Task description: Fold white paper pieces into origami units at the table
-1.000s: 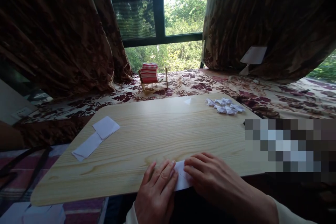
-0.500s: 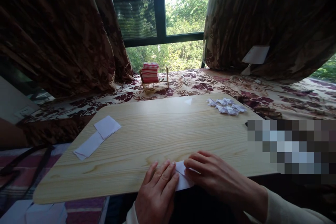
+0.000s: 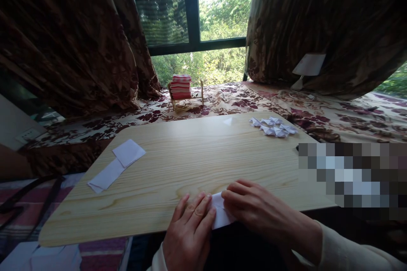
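Observation:
A small sheet of white folded paper [image 3: 220, 217] lies at the near edge of the wooden table [image 3: 178, 152]. My left hand [image 3: 191, 225] rests flat over its left side, fingers stretched out and slightly spread. From the right, my right hand [image 3: 249, 204] has its fingers bent and pressed together on the paper's right side, hiding that part and the thumb. A crease line shows on the paper between the hands.
White paper pieces [image 3: 129, 152] lie at the table's left. Several folded paper shapes [image 3: 274, 128] sit at the far right. Beyond stand a small rack with red-and-white cloths [image 3: 181, 87] and a lamp [image 3: 308, 65]. More paper [image 3: 54, 256] lies low left. A blurred block covers the right side.
The right hand's fingers have drawn in closer over the paper, and the slanted flap edge seen before is now flatter. The left hand stays in place. The view has shifted slightly.

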The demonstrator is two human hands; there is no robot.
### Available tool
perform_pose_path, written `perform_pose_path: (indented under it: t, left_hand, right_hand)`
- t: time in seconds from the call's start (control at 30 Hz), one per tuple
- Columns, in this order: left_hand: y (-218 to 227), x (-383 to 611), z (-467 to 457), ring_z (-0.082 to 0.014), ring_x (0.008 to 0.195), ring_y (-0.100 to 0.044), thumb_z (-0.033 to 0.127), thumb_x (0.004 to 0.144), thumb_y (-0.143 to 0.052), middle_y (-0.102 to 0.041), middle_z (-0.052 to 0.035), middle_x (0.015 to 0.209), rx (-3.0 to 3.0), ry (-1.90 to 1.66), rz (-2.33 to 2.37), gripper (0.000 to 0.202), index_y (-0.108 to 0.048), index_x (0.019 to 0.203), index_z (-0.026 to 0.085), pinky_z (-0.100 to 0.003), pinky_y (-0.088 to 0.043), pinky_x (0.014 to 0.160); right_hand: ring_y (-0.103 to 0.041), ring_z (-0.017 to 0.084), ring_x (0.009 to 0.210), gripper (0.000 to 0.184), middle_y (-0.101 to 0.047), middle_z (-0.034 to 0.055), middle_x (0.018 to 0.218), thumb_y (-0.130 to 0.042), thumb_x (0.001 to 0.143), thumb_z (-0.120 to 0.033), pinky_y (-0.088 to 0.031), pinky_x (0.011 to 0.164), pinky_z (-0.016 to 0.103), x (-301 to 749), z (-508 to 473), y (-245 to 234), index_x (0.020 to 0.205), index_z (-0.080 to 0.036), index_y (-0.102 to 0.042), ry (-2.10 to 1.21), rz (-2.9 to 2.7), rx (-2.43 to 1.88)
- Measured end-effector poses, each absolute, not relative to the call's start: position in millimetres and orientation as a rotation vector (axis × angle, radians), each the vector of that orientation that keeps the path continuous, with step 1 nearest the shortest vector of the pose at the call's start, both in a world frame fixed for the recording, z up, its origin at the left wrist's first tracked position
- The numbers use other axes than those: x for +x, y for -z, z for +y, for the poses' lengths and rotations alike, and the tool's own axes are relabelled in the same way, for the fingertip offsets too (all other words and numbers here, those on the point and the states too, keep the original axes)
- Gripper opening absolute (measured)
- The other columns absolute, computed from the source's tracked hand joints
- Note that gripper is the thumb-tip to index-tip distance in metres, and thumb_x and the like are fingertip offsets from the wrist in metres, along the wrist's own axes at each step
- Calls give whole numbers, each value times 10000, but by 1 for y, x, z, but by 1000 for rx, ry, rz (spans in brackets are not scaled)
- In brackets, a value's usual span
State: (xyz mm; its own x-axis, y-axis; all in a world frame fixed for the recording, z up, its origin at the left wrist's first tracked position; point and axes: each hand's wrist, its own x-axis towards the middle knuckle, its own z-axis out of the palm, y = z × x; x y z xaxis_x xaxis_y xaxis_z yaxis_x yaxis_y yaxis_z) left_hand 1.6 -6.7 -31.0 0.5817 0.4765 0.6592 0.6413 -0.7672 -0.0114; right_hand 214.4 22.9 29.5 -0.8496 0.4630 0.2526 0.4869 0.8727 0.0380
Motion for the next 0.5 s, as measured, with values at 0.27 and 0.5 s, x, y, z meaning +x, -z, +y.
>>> perform_pose_path:
  t: [0.27, 0.5]
  left_hand:
    - [37, 6, -7, -212, 1203, -498, 82, 849, -389, -630, -88, 1209, -2528, 1081, -974, 354, -614, 1112, 158, -444, -272, 1071]
    - [35, 5, -7, -214, 1199, -501, 87, 848, -389, -630, -89, 1208, -2526, 1077, -978, 353, -614, 1109, 160, -443, -281, 1064]
  right_hand:
    - [-437, 169, 756, 89, -566, 14, 843, -570, 880, -187, -324, 660, 325, 219, 20, -20, 796, -160, -572, -15, -2748, -769]
    - [-445, 170, 751, 63, -572, 15, 838, -562, 885, -189, -332, 666, 324, 219, 19, -19, 828, -163, -574, -68, -2729, -781]
